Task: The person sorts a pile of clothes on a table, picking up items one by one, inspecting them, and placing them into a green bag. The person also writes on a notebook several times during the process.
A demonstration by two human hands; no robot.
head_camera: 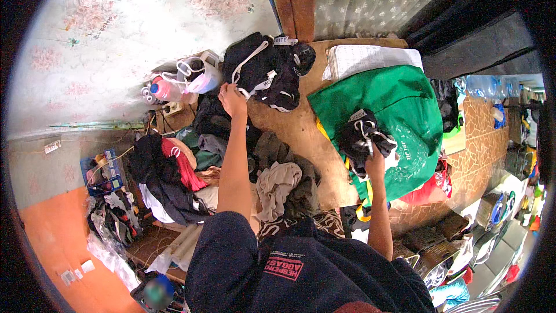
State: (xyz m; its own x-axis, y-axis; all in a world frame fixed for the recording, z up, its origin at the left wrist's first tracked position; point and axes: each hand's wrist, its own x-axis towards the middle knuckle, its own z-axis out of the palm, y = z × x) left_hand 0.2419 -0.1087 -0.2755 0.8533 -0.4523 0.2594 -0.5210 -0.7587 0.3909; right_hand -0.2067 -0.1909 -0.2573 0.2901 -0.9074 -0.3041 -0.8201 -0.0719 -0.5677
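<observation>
My left hand [233,99] reaches to the left end of the wooden table, its fingers bent at the white trim of a pile of black fabric pieces [254,63]. Some of these pieces bear white lettering. My right hand [375,161] grips a crumpled bundle of black fabric with white trim [360,137]. That bundle lies over a large green cloth bag [391,91] with yellow straps. Between my arms, a beige cloth [278,187] rests among dark garments near my body.
Printed paper sheets [375,58] are stacked behind the green bag. A bottle with a blue cap [164,89] stands by the wall near a power socket [173,108]. More clothes [167,178] are heaped at left. Plastic baskets [434,243] stand on the right.
</observation>
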